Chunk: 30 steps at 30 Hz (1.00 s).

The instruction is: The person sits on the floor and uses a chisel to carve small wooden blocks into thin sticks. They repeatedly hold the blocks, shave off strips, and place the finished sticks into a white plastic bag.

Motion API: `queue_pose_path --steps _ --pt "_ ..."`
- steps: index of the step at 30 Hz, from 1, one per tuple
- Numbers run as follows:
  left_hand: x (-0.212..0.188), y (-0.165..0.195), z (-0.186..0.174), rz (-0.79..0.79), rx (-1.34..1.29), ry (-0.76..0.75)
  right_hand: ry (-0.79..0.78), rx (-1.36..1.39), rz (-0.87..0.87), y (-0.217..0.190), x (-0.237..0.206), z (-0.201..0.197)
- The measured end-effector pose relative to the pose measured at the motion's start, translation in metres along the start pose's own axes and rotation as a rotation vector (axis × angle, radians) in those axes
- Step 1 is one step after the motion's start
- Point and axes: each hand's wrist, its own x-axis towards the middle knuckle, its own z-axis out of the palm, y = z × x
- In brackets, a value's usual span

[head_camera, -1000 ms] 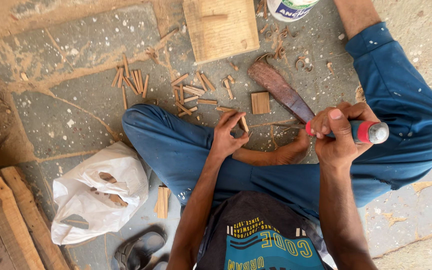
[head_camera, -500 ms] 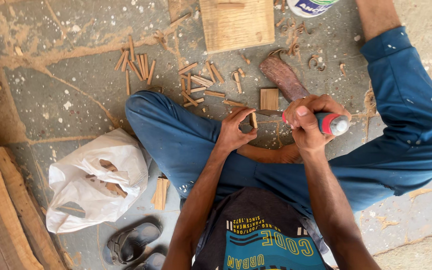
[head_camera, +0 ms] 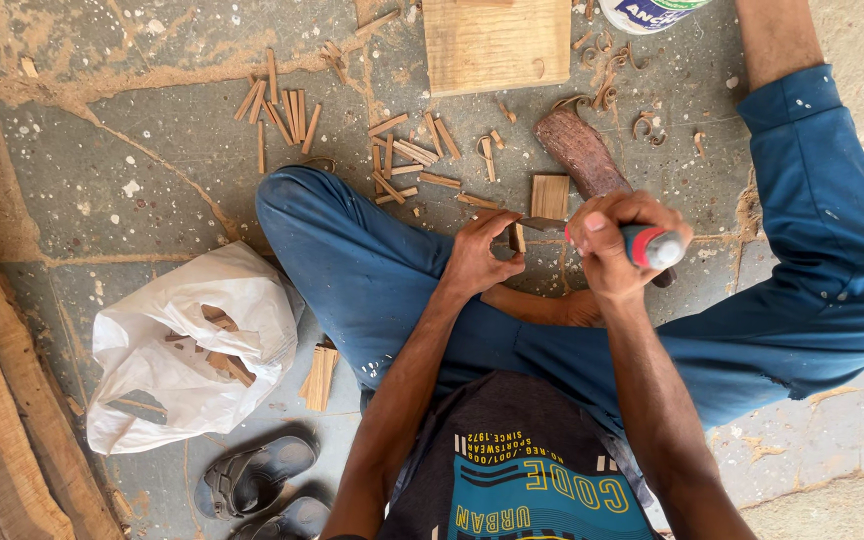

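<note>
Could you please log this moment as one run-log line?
left hand: holds small wood piece | right hand: grips red-handled chisel, blade on piece | wood slips on floor

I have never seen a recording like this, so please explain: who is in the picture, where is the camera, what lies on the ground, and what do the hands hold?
The camera sits on a person's head and looks down, so you see that person's own arms and crossed legs in blue trousers. The right hand grips a tool with a red and grey handle; its blade points at a small wooden piece pinched in the left hand. On the stone floor lie many thin wooden sticks, a square wooden board, curled shavings, a white plastic bag with wood pieces, and sandals.
</note>
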Motion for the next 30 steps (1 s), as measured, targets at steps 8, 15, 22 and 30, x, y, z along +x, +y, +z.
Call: queue_pose_path --steps 8,15,22,30 --pt "0.052 0.011 0.023 0.241 0.014 -0.008 0.041 -0.171 -0.099 -0.014 0.012 -0.018" --pt "0.062 0.004 0.026 0.181 -0.012 -0.073 0.091 -0.253 -0.027 0.0 0.025 -0.02" --pt "0.049 0.002 0.022 0.036 0.092 -0.127 0.042 -0.634 -0.061 0.012 0.013 -0.015" --pt "0.057 0.025 0.027 0.278 0.195 0.026 0.058 -0.657 -0.098 0.024 0.009 -0.028"
